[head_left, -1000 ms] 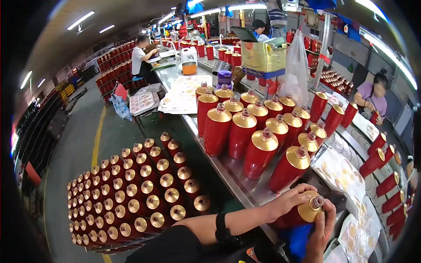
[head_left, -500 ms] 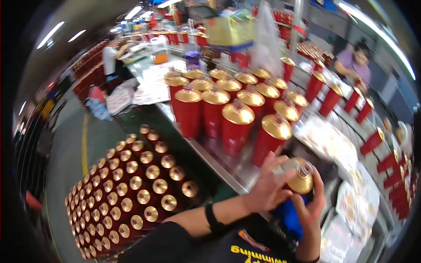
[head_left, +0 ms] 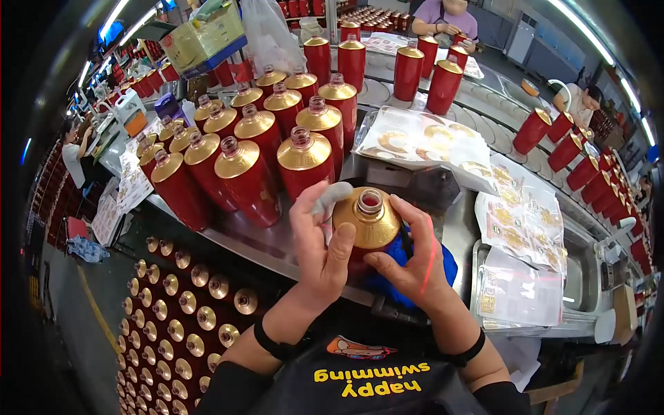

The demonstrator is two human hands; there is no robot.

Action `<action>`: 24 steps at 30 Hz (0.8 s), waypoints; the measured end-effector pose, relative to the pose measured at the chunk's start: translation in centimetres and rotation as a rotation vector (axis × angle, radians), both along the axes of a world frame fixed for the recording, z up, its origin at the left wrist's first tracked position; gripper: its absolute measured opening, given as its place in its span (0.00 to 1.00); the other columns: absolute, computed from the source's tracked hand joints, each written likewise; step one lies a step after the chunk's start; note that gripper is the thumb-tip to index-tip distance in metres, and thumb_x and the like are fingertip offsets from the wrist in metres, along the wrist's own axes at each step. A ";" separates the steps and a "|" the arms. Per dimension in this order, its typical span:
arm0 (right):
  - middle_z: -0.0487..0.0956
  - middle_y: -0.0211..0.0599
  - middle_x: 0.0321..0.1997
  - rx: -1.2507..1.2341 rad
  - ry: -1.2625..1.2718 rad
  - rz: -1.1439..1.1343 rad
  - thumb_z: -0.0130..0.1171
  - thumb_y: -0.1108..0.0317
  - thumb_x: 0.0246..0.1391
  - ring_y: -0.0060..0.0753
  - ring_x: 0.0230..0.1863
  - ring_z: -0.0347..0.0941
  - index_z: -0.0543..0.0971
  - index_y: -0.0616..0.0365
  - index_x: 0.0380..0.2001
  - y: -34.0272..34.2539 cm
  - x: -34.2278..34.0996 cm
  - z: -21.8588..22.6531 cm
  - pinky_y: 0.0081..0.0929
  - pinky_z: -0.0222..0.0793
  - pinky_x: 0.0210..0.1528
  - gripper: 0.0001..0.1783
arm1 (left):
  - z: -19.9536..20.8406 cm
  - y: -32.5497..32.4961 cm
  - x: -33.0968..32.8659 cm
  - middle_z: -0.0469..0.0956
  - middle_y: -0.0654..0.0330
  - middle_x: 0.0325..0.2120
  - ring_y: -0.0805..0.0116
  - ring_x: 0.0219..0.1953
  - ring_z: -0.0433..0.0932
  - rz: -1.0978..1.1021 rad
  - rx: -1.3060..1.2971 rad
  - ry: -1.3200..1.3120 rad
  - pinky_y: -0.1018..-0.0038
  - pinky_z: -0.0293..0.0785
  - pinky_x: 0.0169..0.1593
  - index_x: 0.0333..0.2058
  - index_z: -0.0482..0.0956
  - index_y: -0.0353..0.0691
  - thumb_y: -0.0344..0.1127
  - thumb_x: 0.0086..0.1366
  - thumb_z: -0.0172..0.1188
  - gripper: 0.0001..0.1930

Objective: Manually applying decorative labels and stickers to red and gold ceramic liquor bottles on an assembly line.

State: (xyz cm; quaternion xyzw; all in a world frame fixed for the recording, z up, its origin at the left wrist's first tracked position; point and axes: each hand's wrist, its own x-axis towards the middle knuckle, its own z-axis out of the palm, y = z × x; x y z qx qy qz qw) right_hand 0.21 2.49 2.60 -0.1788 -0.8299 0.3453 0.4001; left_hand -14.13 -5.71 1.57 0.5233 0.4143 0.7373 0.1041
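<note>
Between my two hands is a red bottle with an embossed gold shoulder (head_left: 370, 227) and a bare, uncapped glass neck. My left hand (head_left: 319, 242) closes on its left side, the thumb pressed to the gold shoulder and a whitish covering on one finger. On the other side my right hand (head_left: 416, 259) grips it, thumb low on the gold rim and fingers behind. The bottle's lower red body is mostly hidden by the hands. Just beyond stands a group of similar red bottles (head_left: 304, 160) on the metal bench (head_left: 238, 259). Blue cloth (head_left: 446, 266) shows beside my right hand.
Sheets of gold stickers (head_left: 429, 138) lie at the right, above a clear plastic sheet (head_left: 519, 294). More bottles stand along a curved conveyor (head_left: 494, 114). Rows of gold-topped bottles (head_left: 206, 318) fill the lower left. A co-worker in purple (head_left: 429, 17) handles a bottle across the conveyor.
My view has swung toward the right, bringing the bottle nearer the picture's middle. Both hands still hold it, and its gold shoulder now faces me more fully.
</note>
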 end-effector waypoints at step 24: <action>0.68 0.50 0.60 0.044 -0.052 0.068 0.71 0.68 0.42 0.52 0.61 0.65 0.63 0.62 0.61 1.2 0.2 0.6 0.40 0.62 0.62 0.43 | -1.8 -2.0 -0.4 0.69 0.47 0.50 0.48 0.57 0.66 0.513 0.033 0.880 0.43 0.47 0.67 0.47 0.75 0.49 0.33 0.57 0.62 0.18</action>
